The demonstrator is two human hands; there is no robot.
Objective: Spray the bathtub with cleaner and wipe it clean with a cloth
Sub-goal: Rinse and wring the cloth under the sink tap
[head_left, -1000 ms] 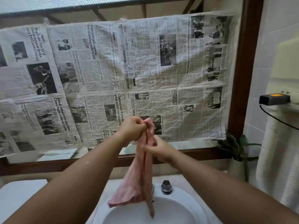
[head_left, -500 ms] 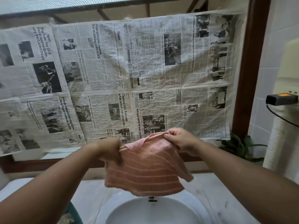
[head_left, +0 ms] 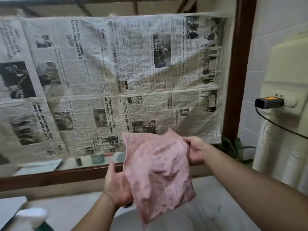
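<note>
Cloth (head_left: 158, 172) up in the air, held between both hands above the sink (head_left: 180, 220), in front of the newspaper (head_left: 100, 80) sheets. The right hand (head_left: 194, 150) has its fingers curled round the upper right edge, a firm grip. The left hand (head_left: 116, 185) sits against the lower left edge, thumb up, fingers hidden behind the fabric, so I cannot tell if it pinches.

This looks like folding it into a wiping pad. To do that well, bring the edges together square, keep a flat clean face outward, and stay over the sink in case it drips.

The cloth is pink, creased and blurred, doubled into a rough rectangle hanging tilted, with its bottom corner drooping toward the sink. The darker patches suggest it is damp. No bathtub in view.
</note>
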